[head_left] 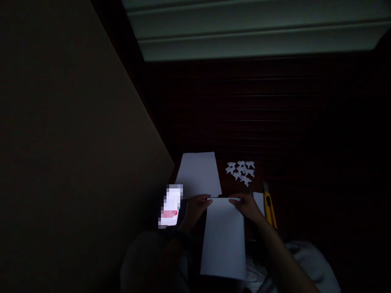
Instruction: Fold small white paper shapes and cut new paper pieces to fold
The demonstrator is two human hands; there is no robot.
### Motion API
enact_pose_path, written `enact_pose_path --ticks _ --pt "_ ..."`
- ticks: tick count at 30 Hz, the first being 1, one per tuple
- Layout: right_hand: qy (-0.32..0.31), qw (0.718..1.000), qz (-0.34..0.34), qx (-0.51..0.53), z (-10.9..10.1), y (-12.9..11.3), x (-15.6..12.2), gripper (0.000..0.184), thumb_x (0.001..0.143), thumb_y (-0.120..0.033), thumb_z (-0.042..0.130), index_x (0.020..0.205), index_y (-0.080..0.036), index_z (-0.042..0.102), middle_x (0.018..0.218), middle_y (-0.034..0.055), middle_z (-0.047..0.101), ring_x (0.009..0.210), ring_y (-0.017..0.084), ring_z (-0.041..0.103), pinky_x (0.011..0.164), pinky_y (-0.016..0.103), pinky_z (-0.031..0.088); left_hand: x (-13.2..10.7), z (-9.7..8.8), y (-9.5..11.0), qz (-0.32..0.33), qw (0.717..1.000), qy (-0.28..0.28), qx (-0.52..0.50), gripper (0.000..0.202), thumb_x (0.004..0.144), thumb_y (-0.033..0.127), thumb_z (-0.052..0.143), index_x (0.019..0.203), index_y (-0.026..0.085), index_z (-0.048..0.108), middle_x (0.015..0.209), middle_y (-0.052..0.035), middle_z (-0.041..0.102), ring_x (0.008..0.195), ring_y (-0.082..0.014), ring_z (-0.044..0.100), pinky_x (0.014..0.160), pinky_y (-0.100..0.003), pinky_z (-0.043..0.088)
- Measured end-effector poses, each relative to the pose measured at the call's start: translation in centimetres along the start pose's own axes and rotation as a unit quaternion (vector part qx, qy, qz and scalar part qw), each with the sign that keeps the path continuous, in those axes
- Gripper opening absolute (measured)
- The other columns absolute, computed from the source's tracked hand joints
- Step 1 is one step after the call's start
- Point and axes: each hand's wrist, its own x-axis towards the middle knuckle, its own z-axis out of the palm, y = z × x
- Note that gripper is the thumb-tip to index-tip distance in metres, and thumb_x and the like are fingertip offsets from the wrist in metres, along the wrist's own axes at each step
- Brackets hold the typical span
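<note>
The sheet is held by its far edge in both hands, and most of its length is stretched toward the person, past the near edge of the table. Its far left corner is pinched by the left hand, with the thumb laid on the upper face and the fingers set at and behind the edge. The same edge is pinched by the right hand a little in from the far right corner, again with the thumb on top; between the two grips the edge is left uncovered. At the table's far left corner a paper stack is seen, and toward the far right corner the folded pieces are clustered. Along the right edge a yellow cutter is placed, with a smaller paper beside it, partly hidden by the right hand. By the left edge, near the left hand, a lit phone is seen, its screen blurred.
</note>
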Motion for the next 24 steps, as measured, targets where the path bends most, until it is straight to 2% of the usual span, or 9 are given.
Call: enact_pose_path --ticks 5,12,18,24 --pt "0.011 1.000 0.025 0.015 0.20 0.13 0.04 0.030 0.064 -0.039 0.067 0.084 -0.018 0.073 0.074 0.0044 0.070 0.062 0.019 0.058 0.053 0.026 0.043 -0.13 0.03 0.23 0.011 1.000 0.005 0.017 0.032 0.069 0.040 0.065 0.091 0.017 0.070 0.088 -0.0061 0.072 0.078 -0.0220 0.067 0.067 -0.029 0.053" --pt "0.002 1.000 -0.003 -0.022 0.17 0.00 -0.03 0.030 0.069 -0.040 0.064 0.088 -0.017 0.071 0.079 0.0055 0.069 0.064 0.018 0.059 0.054 0.026 0.043 -0.04 -0.02 0.09 0.020 0.999 0.010 0.039 0.032 0.070 0.041 0.064 0.090 0.017 0.070 0.088 -0.0072 0.071 0.079 -0.0222 0.066 0.066 -0.029 0.052" --pt "-0.001 1.000 0.009 -0.008 0.32 0.00 0.00 0.032 0.069 -0.040 0.065 0.091 -0.016 0.071 0.071 0.0047 0.068 0.061 0.018 0.059 0.052 0.025 0.043 -0.02 0.02 0.05 0.021 0.998 0.007 0.053 0.032 0.072 0.040 0.061 0.090 0.016 0.070 0.086 -0.0063 0.071 0.076 -0.0214 0.066 0.064 -0.029 0.052" --pt "0.035 0.999 0.011 0.017 0.63 -0.23 0.11 0.034 0.064 -0.038 0.070 0.092 -0.019 0.070 0.086 0.0054 0.069 0.068 0.019 0.060 0.057 0.027 0.045 0.21 -0.06 -0.26 0.021 0.999 0.003 0.039 0.034 0.072 0.040 0.061 0.095 0.016 0.068 0.085 -0.0065 0.071 0.072 -0.0205 0.065 0.061 -0.028 0.052"
